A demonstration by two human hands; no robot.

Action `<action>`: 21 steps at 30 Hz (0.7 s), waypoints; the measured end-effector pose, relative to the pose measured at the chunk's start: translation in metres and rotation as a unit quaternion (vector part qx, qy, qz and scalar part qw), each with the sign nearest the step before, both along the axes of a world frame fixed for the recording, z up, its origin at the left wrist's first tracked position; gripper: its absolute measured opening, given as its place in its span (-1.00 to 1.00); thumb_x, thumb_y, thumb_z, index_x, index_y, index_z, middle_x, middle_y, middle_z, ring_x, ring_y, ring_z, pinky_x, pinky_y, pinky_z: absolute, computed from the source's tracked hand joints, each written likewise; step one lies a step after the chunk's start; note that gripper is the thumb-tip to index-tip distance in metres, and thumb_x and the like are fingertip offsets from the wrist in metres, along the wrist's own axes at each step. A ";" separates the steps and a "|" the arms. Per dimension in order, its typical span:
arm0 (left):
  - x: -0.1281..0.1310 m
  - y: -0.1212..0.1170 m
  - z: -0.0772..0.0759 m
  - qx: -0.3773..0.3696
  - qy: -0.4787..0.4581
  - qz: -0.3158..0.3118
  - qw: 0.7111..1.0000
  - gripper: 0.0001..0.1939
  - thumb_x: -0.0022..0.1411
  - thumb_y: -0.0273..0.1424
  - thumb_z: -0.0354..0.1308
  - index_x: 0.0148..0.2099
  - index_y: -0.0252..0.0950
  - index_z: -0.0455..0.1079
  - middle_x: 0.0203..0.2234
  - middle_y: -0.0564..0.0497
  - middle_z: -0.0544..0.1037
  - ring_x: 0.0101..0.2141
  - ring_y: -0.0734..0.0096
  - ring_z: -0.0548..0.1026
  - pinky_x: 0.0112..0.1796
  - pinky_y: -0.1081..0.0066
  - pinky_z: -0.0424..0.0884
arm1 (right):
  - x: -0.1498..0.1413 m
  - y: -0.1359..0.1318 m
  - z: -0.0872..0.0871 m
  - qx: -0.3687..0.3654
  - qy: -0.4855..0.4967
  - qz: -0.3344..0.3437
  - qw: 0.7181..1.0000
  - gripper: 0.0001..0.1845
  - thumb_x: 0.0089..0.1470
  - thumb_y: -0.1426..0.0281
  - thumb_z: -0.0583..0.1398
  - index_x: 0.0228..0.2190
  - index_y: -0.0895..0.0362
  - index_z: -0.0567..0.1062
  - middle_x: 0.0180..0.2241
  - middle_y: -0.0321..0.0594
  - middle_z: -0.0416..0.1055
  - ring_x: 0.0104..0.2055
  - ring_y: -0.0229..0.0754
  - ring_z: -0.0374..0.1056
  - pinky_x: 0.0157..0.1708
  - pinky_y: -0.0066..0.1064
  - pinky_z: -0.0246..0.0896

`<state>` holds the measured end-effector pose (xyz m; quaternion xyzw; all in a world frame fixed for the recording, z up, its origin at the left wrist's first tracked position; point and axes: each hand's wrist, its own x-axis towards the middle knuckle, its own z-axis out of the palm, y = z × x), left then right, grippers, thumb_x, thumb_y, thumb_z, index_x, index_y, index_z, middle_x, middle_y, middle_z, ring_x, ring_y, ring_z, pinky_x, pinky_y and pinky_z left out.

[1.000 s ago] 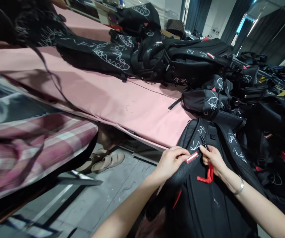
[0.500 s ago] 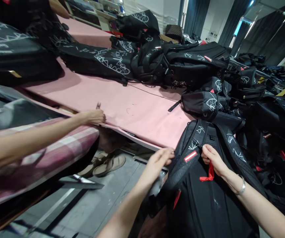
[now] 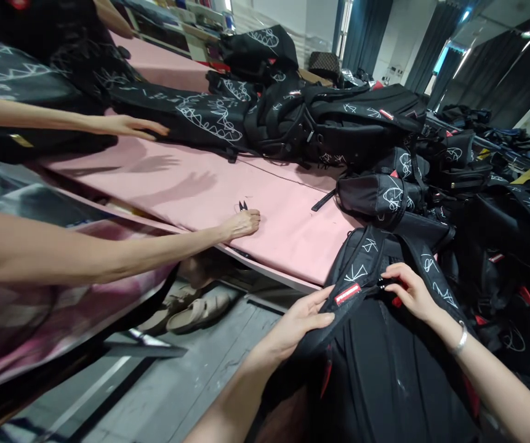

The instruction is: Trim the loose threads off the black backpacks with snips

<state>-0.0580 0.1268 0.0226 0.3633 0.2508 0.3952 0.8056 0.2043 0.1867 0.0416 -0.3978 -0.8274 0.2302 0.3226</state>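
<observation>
A black backpack with white scribble prints stands upright in front of me. My left hand is closed on its left shoulder strap, thumb on top and fingers along the outer edge, just beside a red label. My right hand pinches small black thread snips, their tips at the strap's inner edge near the label. A bit of the snips' red wrapping shows under the fingers.
A co-worker's hand with dark snips rests over the pink table; another hand reaches across it. Black backpacks are piled along the back and right. Sandals and metal table legs are on the floor at left.
My left hand moved off the label, then back onto the strap below it. My right hand shifted slightly, and the red wrapping is now mostly hidden. The co-worker's arms reached in from the left.
</observation>
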 end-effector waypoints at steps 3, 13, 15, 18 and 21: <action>0.001 0.000 0.001 0.007 -0.015 0.006 1.000 -0.45 0.01 -0.41 0.24 0.08 -0.32 0.27 0.00 -0.15 0.39 -0.01 0.14 0.35 0.02 0.21 0.20 | -0.003 0.011 0.003 -0.010 0.008 0.029 1.000 -0.84 0.07 0.32 0.13 -0.27 0.07 0.43 -0.30 -0.14 0.36 -0.19 -0.09 0.28 -0.15 -0.16 0.19; -0.001 0.002 0.002 -0.010 -0.024 -0.021 0.999 -0.45 0.01 -0.47 0.21 0.09 -0.27 0.26 0.03 -0.10 0.37 -0.06 0.22 0.40 -0.11 0.36 0.30 | -0.009 0.022 -0.006 -0.047 0.042 0.079 0.995 -0.82 0.06 0.27 0.16 -0.30 0.09 0.42 -0.31 -0.15 0.35 -0.21 -0.12 0.27 -0.18 -0.21 0.20; -0.001 0.003 0.001 -0.009 -0.026 -0.025 0.999 -0.45 0.02 -0.48 0.20 0.10 -0.25 0.25 0.04 -0.10 0.36 -0.09 0.27 0.41 -0.13 0.40 0.31 | -0.011 0.021 -0.008 -0.029 0.034 0.075 0.996 -0.84 0.07 0.28 0.15 -0.30 0.08 0.43 -0.31 -0.15 0.35 -0.21 -0.12 0.27 -0.18 -0.21 0.19; -0.001 0.003 -0.001 -0.006 -0.032 -0.027 0.999 -0.45 0.04 -0.47 0.20 0.12 -0.25 0.24 0.04 -0.10 0.36 -0.13 0.31 0.44 -0.15 0.43 0.31 | -0.014 0.020 -0.007 0.006 0.012 0.077 0.997 -0.85 0.07 0.27 0.15 -0.32 0.07 0.44 -0.34 -0.15 0.37 -0.23 -0.11 0.28 -0.20 -0.19 0.18; -0.001 0.003 -0.003 -0.005 -0.042 -0.028 0.999 -0.43 0.02 -0.44 0.21 0.12 -0.27 0.24 0.01 -0.13 0.38 -0.13 0.28 0.44 -0.15 0.41 0.31 | -0.016 0.020 -0.005 0.043 0.004 0.089 0.995 -0.87 0.08 0.29 0.15 -0.35 0.07 0.44 -0.38 -0.17 0.38 -0.28 -0.11 0.29 -0.22 -0.19 0.18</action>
